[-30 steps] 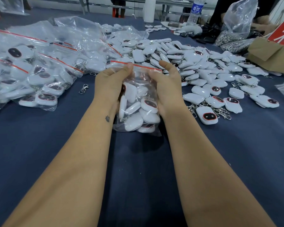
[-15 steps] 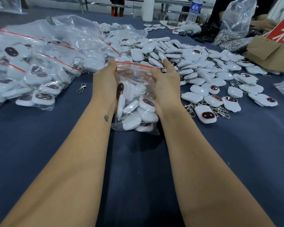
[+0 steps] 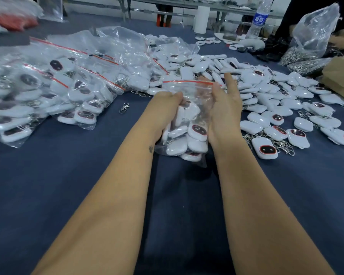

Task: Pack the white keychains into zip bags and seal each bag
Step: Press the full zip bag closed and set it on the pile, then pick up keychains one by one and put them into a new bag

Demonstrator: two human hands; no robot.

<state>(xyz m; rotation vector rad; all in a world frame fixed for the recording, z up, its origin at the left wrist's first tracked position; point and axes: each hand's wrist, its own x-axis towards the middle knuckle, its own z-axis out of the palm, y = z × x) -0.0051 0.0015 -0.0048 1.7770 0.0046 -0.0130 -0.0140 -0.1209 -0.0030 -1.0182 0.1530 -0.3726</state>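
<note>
A clear zip bag (image 3: pixel 195 100) with a red zip strip stands on the blue tablecloth between my hands, filled with several white keychains (image 3: pixel 187 143). My left hand (image 3: pixel 163 110) grips the bag's left side with its fingers curled onto the front. My right hand (image 3: pixel 224 108) lies flat against the bag's right side, fingers straight and pointing away, thumb near the upper right corner. The red strip stands free above both hands. Whether the zip is closed I cannot tell.
Filled zip bags (image 3: pixel 48 96) are heaped at the left. A pile of loose white keychains (image 3: pixel 266 92) spreads behind and to the right. A loose metal clasp (image 3: pixel 124 108) lies on the cloth. A water bottle (image 3: pixel 258 18), a bag of metal chains (image 3: pixel 310 36) and a cardboard box (image 3: pixel 340 76) stand at the far right.
Both hands have slid down from the zip strip to the bag's sides. The right hand's fingers have straightened out.
</note>
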